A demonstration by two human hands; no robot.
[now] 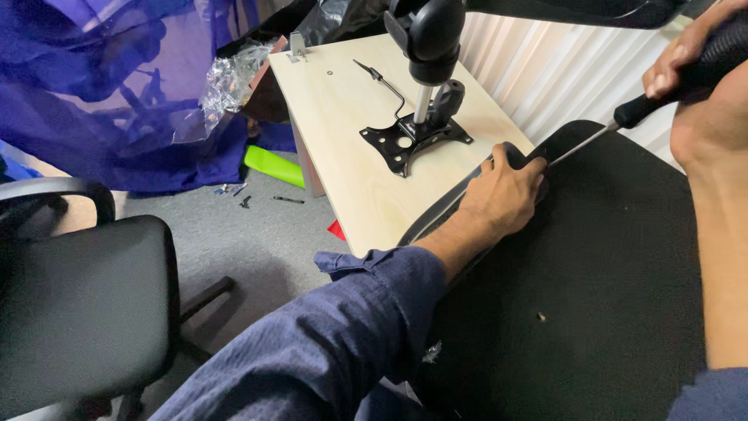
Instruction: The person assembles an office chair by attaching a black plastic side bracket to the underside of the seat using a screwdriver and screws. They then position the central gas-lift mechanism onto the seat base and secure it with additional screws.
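- The left hand point(505, 195) is showing bare, its forearm emerging from a dark blue sleeve that is bunching in soft folds.
- The right hand point(686, 48) is showing bare, with a blue cuff edging its forearm.

I note a black chair seat point(608, 257) with a black armrest point(460, 199) at its edge. The screwdriver point(670, 86) has a black grip and silver shaft. My sleeve point(343, 343) is plain blue denim. The tabletop point(351, 117) is pale wood; its bracket point(413, 140) is black. Plastic sheeting point(117, 86) is blue, floor point(249, 234) grey, one scrap point(273, 165) bright green.
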